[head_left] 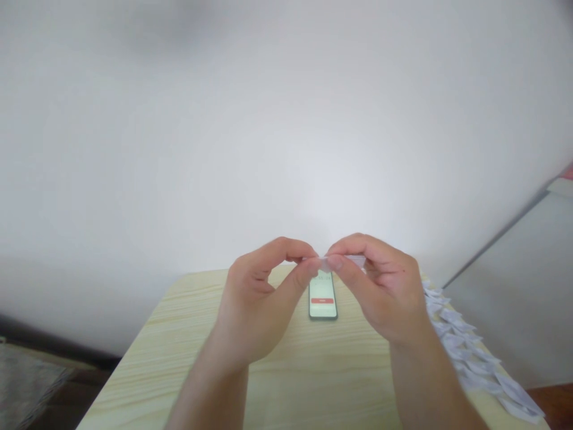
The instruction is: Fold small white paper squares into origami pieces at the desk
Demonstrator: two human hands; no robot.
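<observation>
Bare left hand (255,295) and right hand (394,286) held a thin white paper piece (325,267) clamped in their fingers above the pale wood-grained bench (313,376); many folded white papers (468,352) lined its right side, the held one seemingly unfinished.

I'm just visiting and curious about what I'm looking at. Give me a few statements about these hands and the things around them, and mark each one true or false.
1. The left hand and right hand both pinch a small pale piece. True.
2. The phone lies on the table. True.
3. The phone's screen is dark. False: it is lit and shows a red bar.
4. The white folded pieces lie along the table's left edge. False: they lie along its right edge.
5. The tabletop is plain black. False: it is pale, with a wood-like grain.
</observation>
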